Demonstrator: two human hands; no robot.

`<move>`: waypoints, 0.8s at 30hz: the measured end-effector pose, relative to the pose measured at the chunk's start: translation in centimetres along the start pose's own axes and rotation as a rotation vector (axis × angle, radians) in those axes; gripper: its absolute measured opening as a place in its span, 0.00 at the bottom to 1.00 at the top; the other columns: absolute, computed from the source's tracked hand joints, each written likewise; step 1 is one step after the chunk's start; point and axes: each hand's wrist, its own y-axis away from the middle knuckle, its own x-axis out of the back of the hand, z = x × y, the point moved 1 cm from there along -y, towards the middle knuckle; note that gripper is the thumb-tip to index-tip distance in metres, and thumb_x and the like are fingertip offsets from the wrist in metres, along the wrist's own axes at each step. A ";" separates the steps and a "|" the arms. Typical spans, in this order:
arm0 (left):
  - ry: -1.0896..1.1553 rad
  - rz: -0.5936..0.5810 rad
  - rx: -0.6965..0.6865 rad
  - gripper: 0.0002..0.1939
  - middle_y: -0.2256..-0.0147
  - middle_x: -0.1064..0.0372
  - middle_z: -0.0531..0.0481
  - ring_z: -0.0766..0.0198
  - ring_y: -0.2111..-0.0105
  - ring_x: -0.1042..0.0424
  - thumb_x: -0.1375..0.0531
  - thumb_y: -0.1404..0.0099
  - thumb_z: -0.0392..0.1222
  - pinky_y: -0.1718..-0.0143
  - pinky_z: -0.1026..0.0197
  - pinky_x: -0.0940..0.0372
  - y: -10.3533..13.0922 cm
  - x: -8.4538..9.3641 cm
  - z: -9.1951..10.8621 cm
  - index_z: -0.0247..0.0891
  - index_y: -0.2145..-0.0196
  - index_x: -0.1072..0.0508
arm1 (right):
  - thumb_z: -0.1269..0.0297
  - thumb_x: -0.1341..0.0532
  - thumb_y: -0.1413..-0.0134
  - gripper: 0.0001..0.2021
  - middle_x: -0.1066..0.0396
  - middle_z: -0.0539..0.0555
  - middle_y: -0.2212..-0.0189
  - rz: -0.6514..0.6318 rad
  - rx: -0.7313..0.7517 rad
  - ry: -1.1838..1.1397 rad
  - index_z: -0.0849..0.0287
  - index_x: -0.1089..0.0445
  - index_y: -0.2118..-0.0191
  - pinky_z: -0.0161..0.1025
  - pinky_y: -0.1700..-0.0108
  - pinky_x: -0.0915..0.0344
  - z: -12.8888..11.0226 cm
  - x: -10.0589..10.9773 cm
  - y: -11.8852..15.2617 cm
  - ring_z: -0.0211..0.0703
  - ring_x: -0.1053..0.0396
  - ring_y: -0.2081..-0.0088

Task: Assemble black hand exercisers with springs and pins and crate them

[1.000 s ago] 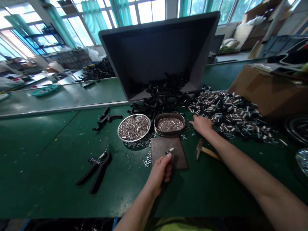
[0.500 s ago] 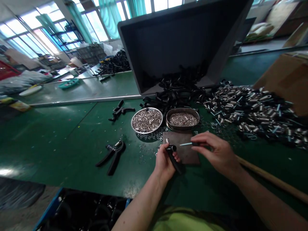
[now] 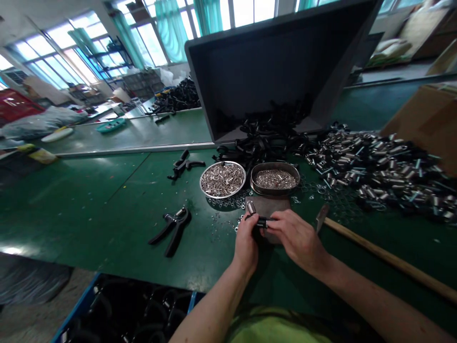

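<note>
My left hand (image 3: 246, 243) is closed around a black handle part (image 3: 262, 222), with a metal spring (image 3: 251, 207) standing up beside its thumb. The fingertips of my right hand (image 3: 294, 236) pinch the right end of the same part; the thin rod seen earlier is hidden. Both hands are over a flat brown metal plate (image 3: 268, 205). Behind it stand a round dish (image 3: 223, 179) of small metal pins and an oval tin (image 3: 275, 179) of tiny metal pieces. An assembled black hand grip (image 3: 173, 230) lies to the left, and another black piece (image 3: 184, 165) lies farther back.
A hammer (image 3: 385, 255) lies at the right. Springs and black parts (image 3: 392, 169) are heaped at the back right, beside a cardboard box (image 3: 424, 121). A large grey bin (image 3: 285, 66) spills black parts behind the dishes. A blue crate (image 3: 80, 305) stands below the front edge.
My right hand has moved left and down to the part in my left hand, bringing the thin rod with it. The black part has turned nearly level, and the hammer head has come into sight.
</note>
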 end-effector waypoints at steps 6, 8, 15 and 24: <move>-0.312 -0.092 -0.078 0.08 0.74 0.37 0.55 0.69 0.74 0.40 0.42 0.40 0.44 0.71 0.67 0.43 0.7 -0.1 0.3 0.36 0.68 0.30 | 0.55 0.51 0.38 0.13 0.35 0.45 0.83 -0.281 -0.664 -0.421 0.57 0.36 0.59 0.32 0.84 0.42 0.4 -0.3 -0.1 0.37 0.37 0.85; -0.302 -0.088 -0.058 0.09 0.76 0.38 0.56 0.69 0.75 0.40 0.42 0.40 0.45 0.71 0.67 0.43 0.8 -0.1 0.2 0.36 0.68 0.30 | 0.51 0.54 0.37 0.16 0.40 0.42 0.87 -0.335 -0.791 -0.530 0.57 0.38 0.57 0.31 0.88 0.49 0.3 -0.5 -0.1 0.35 0.44 0.89; -0.181 0.023 -0.039 0.10 0.74 0.39 0.55 0.69 0.73 0.40 0.40 0.44 0.46 0.69 0.67 0.42 0.6 0.2 -0.3 0.37 0.72 0.33 | 0.57 0.48 0.40 0.13 0.26 0.57 0.66 -0.182 -0.257 -0.081 0.54 0.31 0.55 0.44 0.63 0.32 -0.3 -0.3 -0.1 0.47 0.29 0.65; -0.127 0.036 -0.033 0.11 0.78 0.43 0.55 0.69 0.78 0.45 0.41 0.46 0.48 0.72 0.64 0.44 -0.3 0.4 0.1 0.37 0.75 0.35 | 0.46 0.45 0.47 0.13 0.28 0.63 0.60 -0.203 -0.369 -0.066 0.39 0.35 0.57 0.52 0.63 0.33 2.6 -1.2 1.5 0.55 0.28 0.58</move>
